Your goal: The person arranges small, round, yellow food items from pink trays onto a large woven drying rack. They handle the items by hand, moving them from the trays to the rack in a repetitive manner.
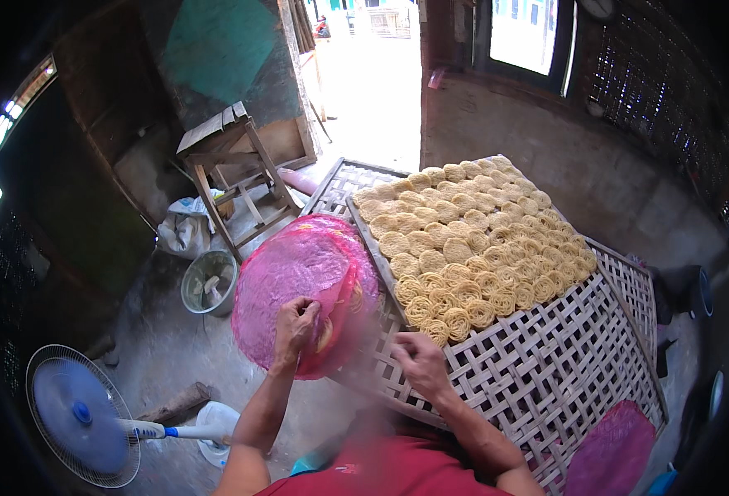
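My left hand (295, 323) pinches the edge of a pink plastic sheet. That sheet lies on a round pink pile (290, 266), and yellow noodle coils (357, 299) show at its parted right side. My right hand (421, 364) hovers over the near-left part of a woven bamboo rack (501, 366), its fingers curled and blurred; whether something is between them is unclear. Just beyond it, rows of coiled noodle nests (457, 323) cover the far part of the rack. Flatter, paler nests (426, 217) lie towards its far left.
A standing fan (80, 412) lies at lower left, near a log (175, 402). A bucket (210, 282) and a wooden stand (234, 167) are left of the pile. Another pink sheet (612, 449) rests at the rack's near right corner. Behind is a bright doorway (370, 93).
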Demonstrator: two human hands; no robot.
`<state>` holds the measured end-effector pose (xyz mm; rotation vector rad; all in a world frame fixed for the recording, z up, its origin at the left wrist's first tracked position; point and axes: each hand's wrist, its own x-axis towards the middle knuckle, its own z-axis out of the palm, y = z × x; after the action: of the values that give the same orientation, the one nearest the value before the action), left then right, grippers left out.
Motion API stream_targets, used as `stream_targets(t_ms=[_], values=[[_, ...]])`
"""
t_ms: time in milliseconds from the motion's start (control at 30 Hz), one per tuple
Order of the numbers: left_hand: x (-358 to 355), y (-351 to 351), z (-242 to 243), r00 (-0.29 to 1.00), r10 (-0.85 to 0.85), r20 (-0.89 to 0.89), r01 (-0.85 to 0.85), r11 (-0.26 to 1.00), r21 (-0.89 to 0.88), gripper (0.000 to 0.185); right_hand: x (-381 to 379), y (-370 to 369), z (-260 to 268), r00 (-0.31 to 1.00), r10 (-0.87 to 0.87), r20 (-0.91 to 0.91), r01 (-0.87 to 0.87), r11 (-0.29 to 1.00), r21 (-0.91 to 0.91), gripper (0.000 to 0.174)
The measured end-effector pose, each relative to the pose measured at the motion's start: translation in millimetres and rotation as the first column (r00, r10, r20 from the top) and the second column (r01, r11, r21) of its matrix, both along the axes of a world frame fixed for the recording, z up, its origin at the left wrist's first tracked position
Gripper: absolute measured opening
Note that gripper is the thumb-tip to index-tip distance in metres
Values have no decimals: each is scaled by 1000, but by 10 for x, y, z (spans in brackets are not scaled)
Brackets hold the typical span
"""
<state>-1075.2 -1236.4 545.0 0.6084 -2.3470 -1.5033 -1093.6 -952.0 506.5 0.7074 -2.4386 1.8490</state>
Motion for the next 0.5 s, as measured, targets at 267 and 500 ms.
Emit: stream_targets(t_ms=[267,500], values=[[100,7,-36,991,56,-122,-60,998,-26,20,-338,-1222,-2,957,86,276,-175,932,316,52],[128,-204,121,977,162,-141,-165,986,-9,18,-307,-1092,-18,984,-53,170,-33,882,470,51]])
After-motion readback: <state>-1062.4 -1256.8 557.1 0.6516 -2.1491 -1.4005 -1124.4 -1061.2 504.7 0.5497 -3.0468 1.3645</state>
